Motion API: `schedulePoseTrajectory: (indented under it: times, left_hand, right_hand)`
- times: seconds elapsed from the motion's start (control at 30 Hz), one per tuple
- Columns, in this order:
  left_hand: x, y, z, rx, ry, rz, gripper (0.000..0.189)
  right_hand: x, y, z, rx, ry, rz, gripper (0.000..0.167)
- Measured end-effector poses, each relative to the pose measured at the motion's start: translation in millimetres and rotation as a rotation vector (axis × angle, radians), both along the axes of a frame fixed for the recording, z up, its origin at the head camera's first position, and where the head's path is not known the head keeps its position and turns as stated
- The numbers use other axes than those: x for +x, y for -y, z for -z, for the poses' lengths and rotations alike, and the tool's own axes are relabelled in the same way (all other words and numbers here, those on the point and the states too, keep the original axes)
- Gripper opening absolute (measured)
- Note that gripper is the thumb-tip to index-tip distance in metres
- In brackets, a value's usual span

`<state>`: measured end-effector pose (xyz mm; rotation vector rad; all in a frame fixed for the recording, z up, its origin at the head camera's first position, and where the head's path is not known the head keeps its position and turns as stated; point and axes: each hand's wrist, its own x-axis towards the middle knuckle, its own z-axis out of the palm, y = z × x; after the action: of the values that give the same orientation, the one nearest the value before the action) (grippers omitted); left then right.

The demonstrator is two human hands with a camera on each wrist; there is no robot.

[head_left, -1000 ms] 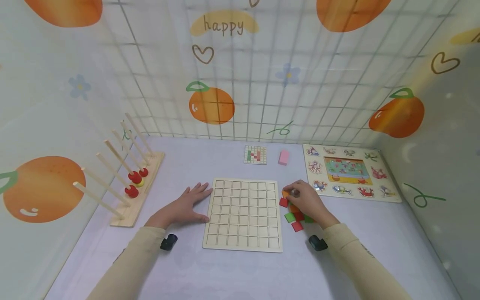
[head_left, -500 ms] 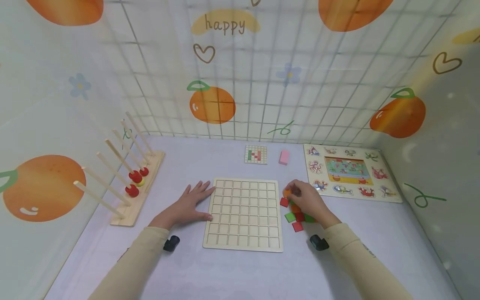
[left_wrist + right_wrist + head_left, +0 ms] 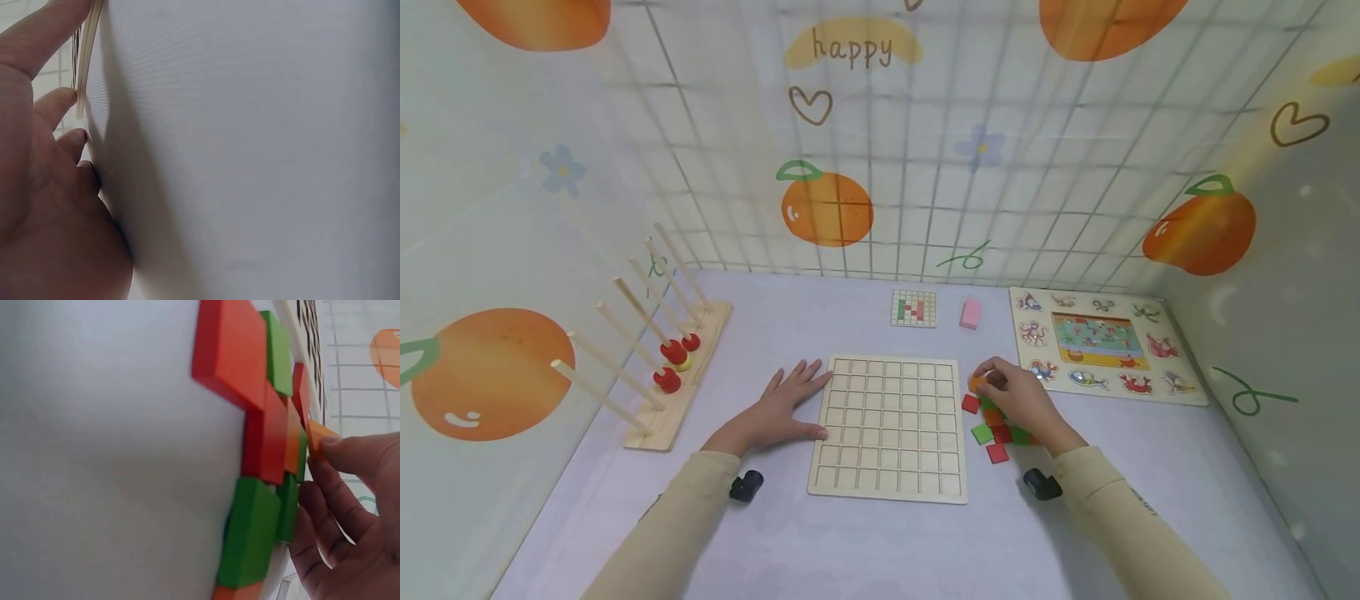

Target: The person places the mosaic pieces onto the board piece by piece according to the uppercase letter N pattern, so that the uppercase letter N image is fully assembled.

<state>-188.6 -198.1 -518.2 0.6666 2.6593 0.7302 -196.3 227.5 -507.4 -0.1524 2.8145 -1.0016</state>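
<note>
Left hand (image 3: 778, 417): slid a touch toward 3 o'clock versus a second ago, so a fingertip and the thumb now touch the left edge of the board (image 3: 887, 429). Fingers spread, grasping nothing.
Everything else: basically parked, head view just drifted a hair.
Right hand (image 3: 1022, 400): pinching an orange tile (image 3: 315, 432) at the tips of thumb and finger. Looks like a decent hold to me, though the fingers hide part of it.
Orange tile: around 9 to 10 o'clock from the right palm (12 = away from the person). Tipped at a slant in the right wrist view. Looks square, so no long axis to fuss over. Can't tell if a corner is touching the desk (image 3: 887, 550).
Tile to board: this is the relation that matters imo. Tile sits just outside the board's right edge, 2 o'clock from its middle, so the grid lies toward 8 o'clock from the tile. Right hand is clearly the nearer one; left is across at the board's 9 o'clock side.
Pile (image 3: 1002, 434): red, green and orange tiles, trailing toward 5 o'clock from the pinched one.
Card (image 3: 913, 308): 10 to 11 o'clock from the tile, past the board's far edge.
</note>
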Motion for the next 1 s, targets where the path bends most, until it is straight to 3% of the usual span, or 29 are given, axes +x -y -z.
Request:
schedulePoseTrajectory:
  times: [0.33, 1.0]
  left_hand:
    - [-1.8, 0.0, 4.8, -0.013, -0.01, -0.003, 0.107]
    - [-2.5, 0.4, 6.6, 0.003, -0.004, -0.016, 0.108]
  right_hand:
    - [4.8, -3.1, -4.4, -0.033, 0.033, 0.061, 0.018]
    - [15.6, 14.7, -14.7, -0.101, 0.022, 0.048, 0.014]
